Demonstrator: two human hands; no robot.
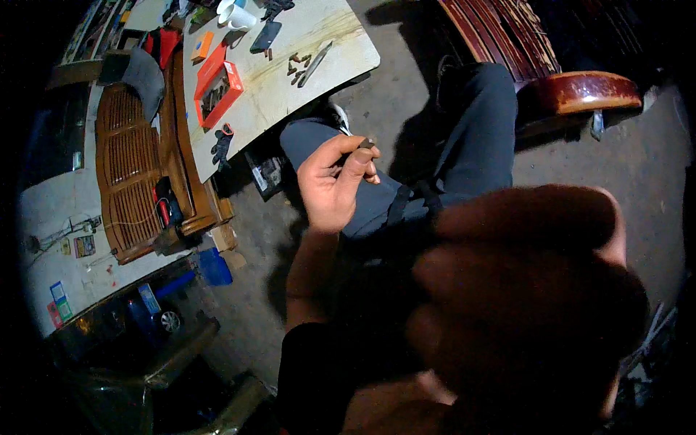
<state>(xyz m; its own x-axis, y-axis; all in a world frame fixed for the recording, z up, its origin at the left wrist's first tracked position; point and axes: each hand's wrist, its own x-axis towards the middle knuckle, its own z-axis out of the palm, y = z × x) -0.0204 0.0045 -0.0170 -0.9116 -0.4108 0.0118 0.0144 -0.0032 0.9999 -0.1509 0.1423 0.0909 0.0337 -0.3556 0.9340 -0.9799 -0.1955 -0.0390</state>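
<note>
Overhead, the person's left hand [335, 185] is raised over their lap, fingers curled in with thumb and forefinger pinched on a small dark piece [366, 143] held at the fingertips, above the left knee of their dark trousers [464, 138]. What the piece is cannot be told at this size. The right hand [529, 290] fills the near right of the view, very close to the camera and badly blurred; it looks bunched, but whether it grips anything cannot be told.

Far left, a pale tabletop [290, 80] carries an open orange case [217, 87] with dark bits in it, a smaller orange box [201, 46], a white cup [238, 17], a dark phone [266, 35] and a long grey metal tool [315, 64] lying beside a few small brown parts [296, 65]. A dark glove [221, 147] hangs at the table's near edge. Left of the table stands a slatted wooden chair [130, 167] with a red-and-black tool [165, 206] resting on it. A blue object [214, 266] lies on the grey concrete floor [602, 167] near the chair. Far right, a polished red-brown wooden armrest [587, 90] curves out from slatted furniture behind the person's right leg.
</note>
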